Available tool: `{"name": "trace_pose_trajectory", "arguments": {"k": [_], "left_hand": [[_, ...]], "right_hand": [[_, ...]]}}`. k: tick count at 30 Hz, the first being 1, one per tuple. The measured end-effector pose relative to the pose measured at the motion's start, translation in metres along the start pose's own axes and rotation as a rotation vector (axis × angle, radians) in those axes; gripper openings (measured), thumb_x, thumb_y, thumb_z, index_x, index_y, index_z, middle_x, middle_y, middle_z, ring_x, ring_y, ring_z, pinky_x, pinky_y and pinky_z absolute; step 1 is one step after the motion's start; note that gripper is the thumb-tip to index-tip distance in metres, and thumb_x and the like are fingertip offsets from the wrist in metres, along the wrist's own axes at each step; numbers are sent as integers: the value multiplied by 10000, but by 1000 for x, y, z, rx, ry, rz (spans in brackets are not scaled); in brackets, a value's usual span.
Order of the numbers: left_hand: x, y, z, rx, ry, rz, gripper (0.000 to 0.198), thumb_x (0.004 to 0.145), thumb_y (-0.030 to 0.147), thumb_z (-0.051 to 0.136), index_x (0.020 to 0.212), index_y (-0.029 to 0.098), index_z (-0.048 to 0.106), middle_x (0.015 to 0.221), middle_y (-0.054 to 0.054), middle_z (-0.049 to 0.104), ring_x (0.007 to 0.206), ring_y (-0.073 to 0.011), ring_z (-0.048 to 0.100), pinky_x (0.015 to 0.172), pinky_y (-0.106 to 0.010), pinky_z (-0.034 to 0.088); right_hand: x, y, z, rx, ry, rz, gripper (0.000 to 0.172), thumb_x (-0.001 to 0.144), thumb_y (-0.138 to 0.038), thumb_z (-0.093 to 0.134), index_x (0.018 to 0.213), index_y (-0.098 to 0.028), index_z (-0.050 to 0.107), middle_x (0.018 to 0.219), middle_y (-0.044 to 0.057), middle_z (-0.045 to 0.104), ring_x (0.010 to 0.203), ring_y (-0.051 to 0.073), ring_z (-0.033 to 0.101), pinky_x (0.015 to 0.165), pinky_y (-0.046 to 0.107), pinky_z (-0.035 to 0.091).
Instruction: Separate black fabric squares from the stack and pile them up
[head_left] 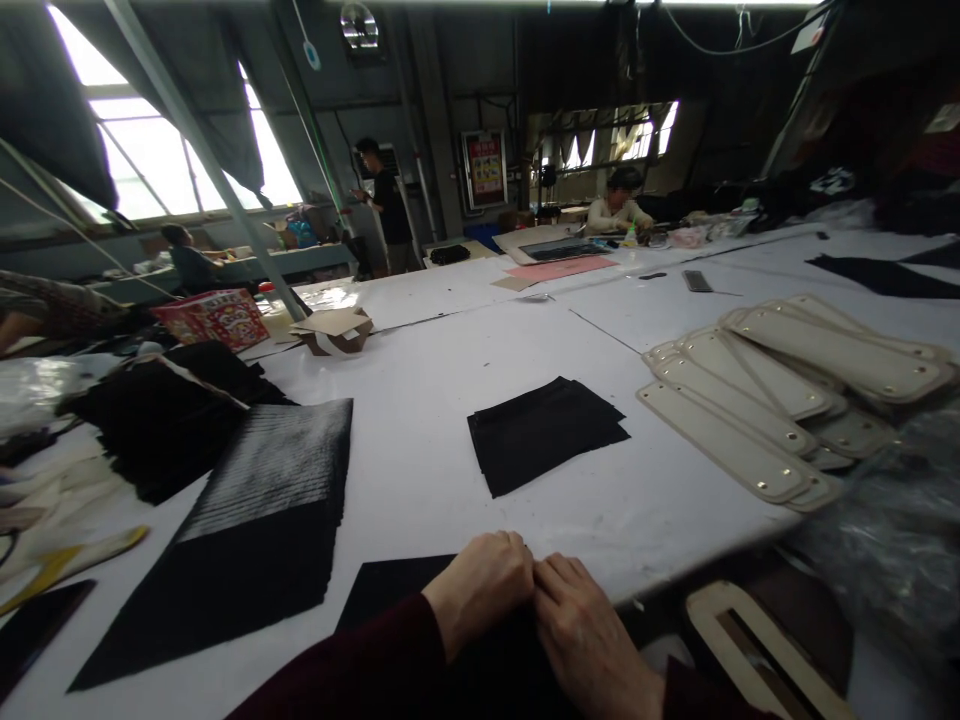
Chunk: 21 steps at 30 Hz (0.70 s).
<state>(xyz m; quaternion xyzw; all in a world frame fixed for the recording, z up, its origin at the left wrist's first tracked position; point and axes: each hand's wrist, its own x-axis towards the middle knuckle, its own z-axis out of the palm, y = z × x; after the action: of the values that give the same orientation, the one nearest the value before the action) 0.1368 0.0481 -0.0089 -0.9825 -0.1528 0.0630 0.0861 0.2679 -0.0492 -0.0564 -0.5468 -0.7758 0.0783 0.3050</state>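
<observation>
My left hand (484, 578) and my right hand (581, 630) meet at the table's near edge, fingers closed and thumbs close together. Both pinch the edge of a black fabric piece (394, 580), which is partly covered by my dark red sleeves. Beyond my hands lies a small stack of black fabric pieces (547, 435), slightly fanned at its corners. To the left rests a larger stack of black sheets (262, 540), its far part marked with pale stripes. My fingertips are partly hidden behind my knuckles.
Several beige panels with metal studs (735, 400) overlap at the right, beside clear plastic wrap (900, 510). A dark fabric heap (180, 410), a cardboard box (334, 330) and a red printed bag (214, 318) sit left. Other people are farther back; one person (619, 205) sits across the table.
</observation>
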Motion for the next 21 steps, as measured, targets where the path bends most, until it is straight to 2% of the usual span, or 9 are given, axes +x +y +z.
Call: {"name": "trace_pose_trajectory", "arguments": {"k": [4, 7, 10, 13, 16, 21], "left_hand": [[-7, -8, 2, -80, 27, -94, 128, 863, 54, 501, 814, 128, 592, 810, -81, 634, 721, -227, 642, 569, -299, 511], [-12, -13, 2, -164, 70, -230, 125, 884, 104, 486, 811, 155, 574, 813, -45, 632, 720, -191, 637, 618, -283, 508], [-17, -13, 1, -237, 118, -338, 141, 899, 117, 453, 922, 172, 580, 861, -24, 641, 762, -157, 641, 665, -252, 500], [-19, -11, -1, -408, 180, -389, 211, 880, 136, 480, 1053, 197, 584, 944, -20, 649, 854, -151, 639, 736, -241, 492], [-19, -9, -3, -583, 212, -437, 179, 859, 169, 513, 991, 204, 628, 943, -28, 645, 863, -171, 629, 764, -265, 481], [-20, -6, 2, -618, 216, -504, 164, 831, 156, 538, 955, 199, 637, 942, -39, 634, 875, -191, 610, 772, -286, 463]], "right_hand": [[1, -1, -4, -15, -45, 9, 223, 877, -15, 451, 948, -181, 582, 968, 46, 574, 901, 209, 472, 819, 375, 391], [1, -2, -5, -33, -69, 15, 209, 894, -26, 439, 931, -182, 575, 955, 48, 571, 894, 214, 472, 807, 379, 388], [1, -1, -4, -35, -76, 20, 213, 899, -30, 441, 949, -188, 574, 961, 43, 570, 897, 215, 472, 809, 380, 387], [2, -2, -5, -25, -78, 24, 218, 901, -32, 445, 987, -188, 571, 992, 45, 574, 920, 217, 475, 828, 382, 391], [3, -2, -7, -10, -86, 35, 223, 903, -37, 450, 1022, -185, 566, 1020, 49, 579, 937, 218, 482, 842, 385, 397], [8, -1, -11, 90, -82, 74, 224, 903, -43, 445, 996, -200, 575, 998, 41, 583, 943, 214, 500, 847, 376, 412]]}}
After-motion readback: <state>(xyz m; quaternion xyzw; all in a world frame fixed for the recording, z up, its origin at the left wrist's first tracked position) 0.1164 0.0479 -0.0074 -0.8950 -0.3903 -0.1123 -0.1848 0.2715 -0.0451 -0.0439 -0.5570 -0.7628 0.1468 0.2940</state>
